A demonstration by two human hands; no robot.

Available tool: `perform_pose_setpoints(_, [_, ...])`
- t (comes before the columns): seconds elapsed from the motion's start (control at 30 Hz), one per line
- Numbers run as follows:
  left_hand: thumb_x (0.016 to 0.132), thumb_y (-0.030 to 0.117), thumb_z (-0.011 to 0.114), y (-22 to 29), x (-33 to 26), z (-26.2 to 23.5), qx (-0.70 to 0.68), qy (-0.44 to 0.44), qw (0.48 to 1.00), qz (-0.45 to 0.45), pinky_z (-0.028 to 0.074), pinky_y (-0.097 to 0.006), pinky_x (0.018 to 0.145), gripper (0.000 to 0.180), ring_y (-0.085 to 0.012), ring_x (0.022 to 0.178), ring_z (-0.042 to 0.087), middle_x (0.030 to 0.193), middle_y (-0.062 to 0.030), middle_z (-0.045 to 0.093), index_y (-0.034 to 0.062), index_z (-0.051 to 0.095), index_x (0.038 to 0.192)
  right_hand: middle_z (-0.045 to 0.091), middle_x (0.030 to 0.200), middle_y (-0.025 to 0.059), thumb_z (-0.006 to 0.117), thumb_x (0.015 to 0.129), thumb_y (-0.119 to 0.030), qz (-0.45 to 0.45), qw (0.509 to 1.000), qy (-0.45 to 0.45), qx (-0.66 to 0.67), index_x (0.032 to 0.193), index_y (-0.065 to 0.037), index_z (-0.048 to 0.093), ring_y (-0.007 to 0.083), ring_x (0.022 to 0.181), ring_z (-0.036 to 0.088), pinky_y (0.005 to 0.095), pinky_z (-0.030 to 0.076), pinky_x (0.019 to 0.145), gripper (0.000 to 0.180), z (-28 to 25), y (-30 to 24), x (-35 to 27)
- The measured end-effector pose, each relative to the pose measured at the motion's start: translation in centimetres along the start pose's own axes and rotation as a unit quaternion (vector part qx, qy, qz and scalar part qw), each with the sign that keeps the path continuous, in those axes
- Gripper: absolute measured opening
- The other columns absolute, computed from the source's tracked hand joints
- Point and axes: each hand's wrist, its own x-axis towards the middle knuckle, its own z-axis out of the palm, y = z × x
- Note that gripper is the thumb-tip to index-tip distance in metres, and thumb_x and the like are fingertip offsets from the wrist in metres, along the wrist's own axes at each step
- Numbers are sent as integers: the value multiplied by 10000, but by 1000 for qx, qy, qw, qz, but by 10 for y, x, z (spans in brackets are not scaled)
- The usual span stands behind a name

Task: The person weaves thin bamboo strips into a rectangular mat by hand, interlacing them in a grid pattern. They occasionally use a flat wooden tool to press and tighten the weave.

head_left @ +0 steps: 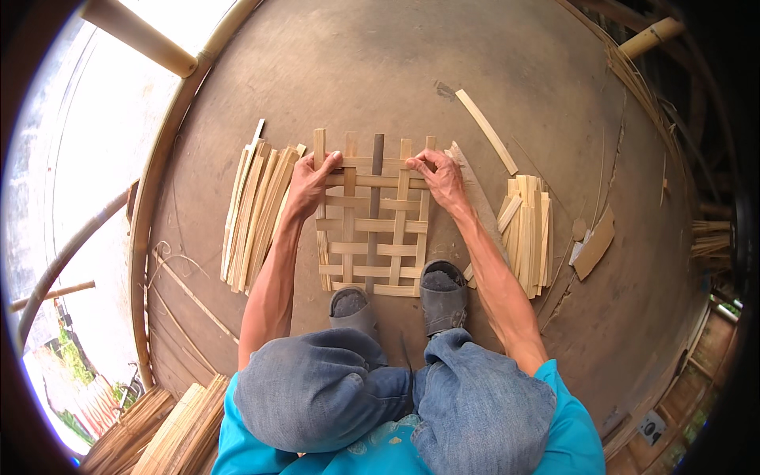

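Between my feet and hands lies an open-weave panel of bamboo strips (pixel 385 226), with crosswise strips laced over and under upright ones. One upright, near the middle, is a dark strip (pixel 377 154). My left hand (pixel 311 180) grips the panel's upper left corner, thumb along the topmost cross strip. At the upper right corner, my right hand (pixel 438 174) pinches the same cross strip between thumb and fingers. The upright ends stick out beyond that strip. The panel's near edge rests by the toes of my sandals (pixel 443 297).
Bundles of bamboo strips lie left (pixel 257 210) and right (pixel 526 233) of the panel. A single loose strip (pixel 487 131) lies beyond the right bundle, and a cardboard scrap (pixel 594 244) farther right. More strips (pixel 170 435) are stacked at lower left. A bamboo pole (pixel 146 182) edges the floor.
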Motion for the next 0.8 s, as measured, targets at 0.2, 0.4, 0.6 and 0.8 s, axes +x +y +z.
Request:
perform_pose_setpoints(0.2, [1000, 424, 741, 9, -10, 0, -23, 1, 999, -28, 632, -343, 805, 431, -155, 890, 733, 984, -91, 749, 4, 721, 1095, 698, 882, 68, 719, 1018, -384, 2, 965, 165, 206, 1334, -35, 575, 159, 851, 647, 348, 514, 750, 492, 20, 11, -15])
perform_pose_setpoints(0.4, [985, 377, 766, 15, -15, 3, -42, -9, 998, -44, 658, -387, 820, 426, -197, 917, 758, 1037, -129, 767, -28, 739, 1114, 745, 1041, 75, 811, 957, -308, 215, 906, -2, 365, 1276, 4, 561, 164, 953, 703, 349, 570, 878, 511, 3, 21, -19])
perform_pose_setpoints(0.6, [987, 368, 763, 12, -15, 8, -35, 11, 999, -38, 664, -388, 814, 421, -212, 930, 762, 1044, -140, 763, -27, 725, 1128, 735, 1045, 62, 858, 909, -206, 215, 849, 47, 481, 1208, -30, 604, 130, 911, 681, 327, 566, 886, 430, 19, 11, -20])
perform_pose_setpoints(0.8, [985, 407, 759, 9, -17, 6, -38, -4, 999, -15, 662, -406, 844, 456, -224, 951, 762, 1063, -153, 752, -17, 696, 1138, 711, 992, -2, 838, 924, -160, 167, 845, 105, 498, 1148, -66, 672, 104, 886, 654, 289, 561, 836, 294, 35, 23, -18])
